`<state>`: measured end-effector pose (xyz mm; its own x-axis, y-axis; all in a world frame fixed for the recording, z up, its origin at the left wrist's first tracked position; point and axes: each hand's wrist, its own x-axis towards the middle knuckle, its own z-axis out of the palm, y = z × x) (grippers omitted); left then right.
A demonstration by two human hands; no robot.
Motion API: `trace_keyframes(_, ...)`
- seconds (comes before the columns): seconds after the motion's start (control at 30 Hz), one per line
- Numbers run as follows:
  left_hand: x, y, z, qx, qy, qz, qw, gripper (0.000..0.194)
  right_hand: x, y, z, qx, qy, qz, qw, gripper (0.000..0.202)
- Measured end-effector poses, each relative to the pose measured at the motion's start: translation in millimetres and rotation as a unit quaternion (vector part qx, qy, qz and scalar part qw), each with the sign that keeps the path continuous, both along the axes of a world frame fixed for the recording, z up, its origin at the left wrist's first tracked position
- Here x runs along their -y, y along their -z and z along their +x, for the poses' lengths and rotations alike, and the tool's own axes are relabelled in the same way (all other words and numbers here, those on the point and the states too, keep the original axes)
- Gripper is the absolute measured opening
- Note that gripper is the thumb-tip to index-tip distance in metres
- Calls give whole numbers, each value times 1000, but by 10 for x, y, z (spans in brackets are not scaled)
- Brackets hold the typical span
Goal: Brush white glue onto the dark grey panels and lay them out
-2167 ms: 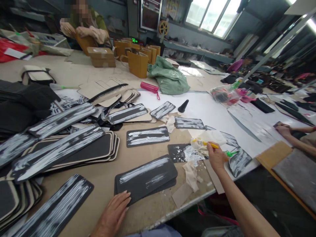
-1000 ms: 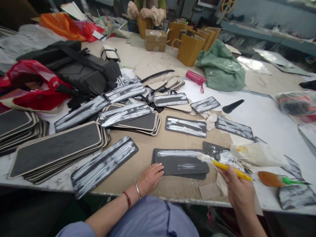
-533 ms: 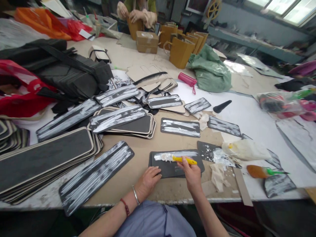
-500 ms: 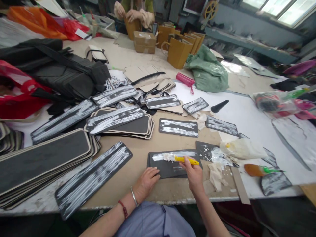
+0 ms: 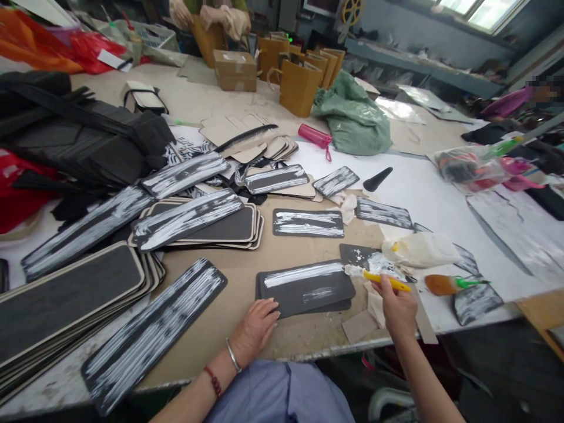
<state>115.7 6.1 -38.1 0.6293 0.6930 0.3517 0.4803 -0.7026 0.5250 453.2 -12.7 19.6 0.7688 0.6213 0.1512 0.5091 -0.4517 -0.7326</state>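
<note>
My right hand [image 5: 399, 306] grips a brush [image 5: 386, 282] by its yellow handle. The brush's white-coated bristles are at the right end of a dark grey panel [image 5: 304, 302], which lies on a second, similar panel. A thick white stripe runs along the panel's far edge, with a fainter patch lower down. My left hand [image 5: 254, 330] lies flat, fingertips at the panel's near left corner. Just beyond the brush is a dark scrap [image 5: 352, 254] smeared with white paste, beside a whitish plastic bag [image 5: 420, 249].
White-streaked panels [image 5: 158, 335] lie around the table, and stacked beige-edged panels [image 5: 66, 294] stand at left. An amber bottle [image 5: 442, 285] with a green nozzle lies at right. Across the table are a cardboard box [image 5: 235, 70], brown bags [image 5: 301, 88] and another person's sleeves [image 5: 224, 22].
My right hand has carried the brush rightward along the panel to its right end. The white stripe is now fuller and longer. My left hand stays at the corner; the view has shifted.
</note>
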Motion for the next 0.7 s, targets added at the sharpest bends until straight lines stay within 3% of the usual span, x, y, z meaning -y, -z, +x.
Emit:
trace_keyframes(0.17, -11, 11, -12, 5, 11, -46, 999, 29, 316, -154, -348, 159, -135, -26, 978, 43)
trace_keyframes(0.37, -37, 0, -26, 9, 17, -110, 994, 30, 557, -52, -1048, 135, -243, 3, 961, 24)
trace_keyframes(0.53, -248, -207, -24, 22, -22, -292, 956, 30, 615, -160, -1636, 43, -252, 42, 966, 19)
trace_keyframes(0.63, -411, -275, -11, 46, -42, -392, 918, 32, 580, -150, -1881, -95, -201, 44, 974, 20)
trace_keyframes(0.7, -482, -279, -6, 58, -48, -430, 900, 34, 537, -74, -1968, -204, -170, 44, 963, 23)
